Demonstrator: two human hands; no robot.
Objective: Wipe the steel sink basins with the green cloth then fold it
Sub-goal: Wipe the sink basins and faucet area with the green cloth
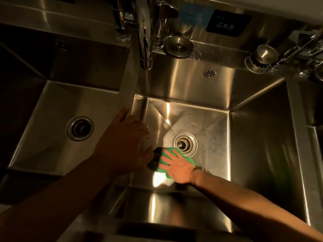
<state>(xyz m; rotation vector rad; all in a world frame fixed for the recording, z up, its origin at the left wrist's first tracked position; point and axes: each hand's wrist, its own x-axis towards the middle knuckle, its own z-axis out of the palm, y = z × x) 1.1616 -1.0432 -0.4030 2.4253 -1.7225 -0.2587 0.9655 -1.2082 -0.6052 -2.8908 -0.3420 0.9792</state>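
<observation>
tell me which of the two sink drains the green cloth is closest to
The round steel drain in the right-hand basin; the green cloth under the right hand lies beside it. The left basin's drain sits well away.

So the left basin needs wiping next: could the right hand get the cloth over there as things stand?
Probably not directly: the divider and the left hand resting on it stand between the right hand, flat on the green cloth, and the left basin.

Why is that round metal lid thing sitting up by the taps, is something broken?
Nothing looks broken or spilled. The round sink stopper lies on the back ledge, out of its drain, likely just taken out. The right hand presses the green cloth flat beside that drain.
</observation>
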